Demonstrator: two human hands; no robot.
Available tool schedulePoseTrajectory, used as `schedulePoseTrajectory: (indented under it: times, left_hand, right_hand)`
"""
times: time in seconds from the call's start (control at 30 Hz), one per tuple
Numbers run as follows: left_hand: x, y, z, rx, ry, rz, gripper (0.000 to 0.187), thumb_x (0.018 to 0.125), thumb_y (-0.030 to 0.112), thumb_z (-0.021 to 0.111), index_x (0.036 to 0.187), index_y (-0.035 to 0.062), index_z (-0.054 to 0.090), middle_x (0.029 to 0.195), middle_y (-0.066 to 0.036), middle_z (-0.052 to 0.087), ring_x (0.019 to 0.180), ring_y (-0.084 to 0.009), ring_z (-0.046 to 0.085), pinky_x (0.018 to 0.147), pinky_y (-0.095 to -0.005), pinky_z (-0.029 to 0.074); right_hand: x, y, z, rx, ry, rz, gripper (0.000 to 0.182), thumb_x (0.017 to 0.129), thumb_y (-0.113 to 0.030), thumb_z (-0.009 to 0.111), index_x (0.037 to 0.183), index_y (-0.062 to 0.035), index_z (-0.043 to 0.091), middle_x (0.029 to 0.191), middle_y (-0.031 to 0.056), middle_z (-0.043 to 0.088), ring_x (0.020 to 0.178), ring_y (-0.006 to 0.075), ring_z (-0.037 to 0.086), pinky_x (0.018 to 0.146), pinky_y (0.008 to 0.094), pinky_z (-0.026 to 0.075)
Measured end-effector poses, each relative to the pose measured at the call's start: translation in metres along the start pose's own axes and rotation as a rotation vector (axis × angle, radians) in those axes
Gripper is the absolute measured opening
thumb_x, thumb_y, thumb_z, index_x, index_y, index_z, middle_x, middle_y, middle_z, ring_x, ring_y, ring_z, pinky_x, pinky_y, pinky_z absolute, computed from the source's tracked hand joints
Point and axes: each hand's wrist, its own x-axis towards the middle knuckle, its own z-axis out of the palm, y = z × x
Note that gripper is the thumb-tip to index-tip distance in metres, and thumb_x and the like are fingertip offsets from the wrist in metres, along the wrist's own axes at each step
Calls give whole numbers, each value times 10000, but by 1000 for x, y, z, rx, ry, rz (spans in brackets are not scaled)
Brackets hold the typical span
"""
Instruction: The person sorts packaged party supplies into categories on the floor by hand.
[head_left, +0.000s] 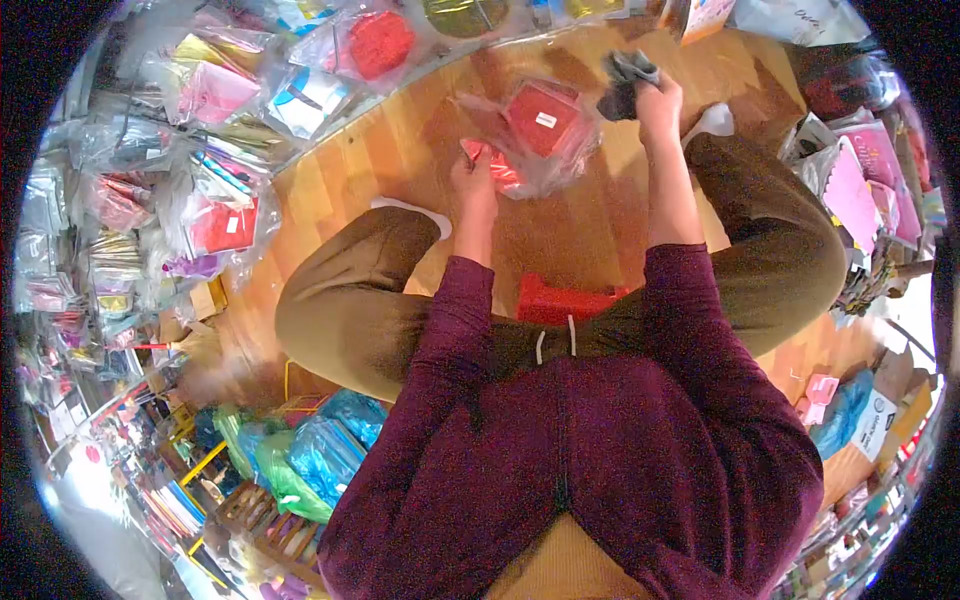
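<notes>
My left hand (474, 180) is closed on the edge of a shiny red packet (503, 173), which lies against clear plastic wrapping. Just right of it on the wooden floor is a flat red pack (542, 118) with a small white label, inside a crinkled clear plastic bag (572, 165). My right hand (657, 102), farther right, grips a crumpled dark grey cloth (625, 88) held over the floor. A red object (565, 298) sits between my crossed legs, partly hidden by my trousers.
Plastic-wrapped goods (215, 90) crowd the left side and far edge. A red item in clear plastic (225, 228) lies at left. Blue and green bags (320, 455) sit behind my left leg. Pink packets (865, 185) and a cardboard box (885, 405) are on the right.
</notes>
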Motion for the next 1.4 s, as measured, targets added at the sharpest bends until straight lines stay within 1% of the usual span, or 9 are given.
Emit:
schedulePoseTrajectory:
  times: [0.2,0.3,0.5,0.53,0.8,0.93,1.0,1.2,1.4]
  left_hand:
    - [9,-6,-3,-427,-26,-210,146,809,129,432,884,35,513,833,-69,547,710,-169,538,626,-300,448]
    - [3,0,-11,-408,-179,-373,219,818,252,446,928,67,481,816,-49,540,783,-172,521,697,-328,448]
    - [-12,-8,11,-490,9,-290,197,860,222,366,905,55,461,795,-24,482,688,-130,465,635,-271,406]
    - [-15,-7,14,-394,-1,-249,210,867,226,352,910,49,457,791,-20,477,698,-116,460,624,-266,400]
    - [-9,7,23,84,-35,-29,183,861,154,337,827,30,466,663,-12,457,582,-87,445,513,-234,363]
    - [-3,14,18,229,-99,-73,185,838,131,367,846,-17,478,713,-44,506,625,-124,478,556,-267,376]
    - [-4,6,13,233,-102,-78,179,830,122,377,855,-22,482,727,-49,514,637,-127,483,565,-273,381]
    - [-4,18,20,156,-158,-147,159,809,99,409,871,-19,495,758,-56,525,655,-129,491,561,-270,389]
    - [-2,18,19,176,-92,-204,156,811,100,411,861,-19,497,753,-52,528,658,-125,510,541,-266,402]
  right_hand:
    - [-75,49,87,-340,-694,6,425,733,-305,516,1067,-44,481,927,193,548,896,285,516,784,362,400]
    - [-109,101,111,-187,-619,-421,397,764,-256,462,1104,-52,437,965,227,515,942,341,479,808,385,381]
    - [-74,133,84,-536,-724,94,306,792,-204,389,1031,-45,497,922,189,551,854,331,530,747,389,414]
    - [-81,134,81,-306,-628,268,315,770,-248,434,1010,-63,520,890,201,557,819,315,550,726,373,429]
    - [-81,84,67,-609,-534,103,276,616,-72,478,866,-39,592,804,189,582,762,258,572,675,338,440]
    - [-17,101,49,-338,-397,147,249,603,-60,482,817,-20,603,771,152,596,705,225,581,621,317,445]
    - [15,94,45,-278,4,374,235,619,-132,517,804,-15,603,743,139,597,684,217,576,621,317,439]
    - [34,65,73,-824,-389,-104,322,629,-175,509,868,36,553,854,215,566,798,332,554,728,377,440]
    - [31,128,83,-1104,-507,-185,491,603,-175,547,1062,-46,429,908,214,542,864,340,523,731,402,435]
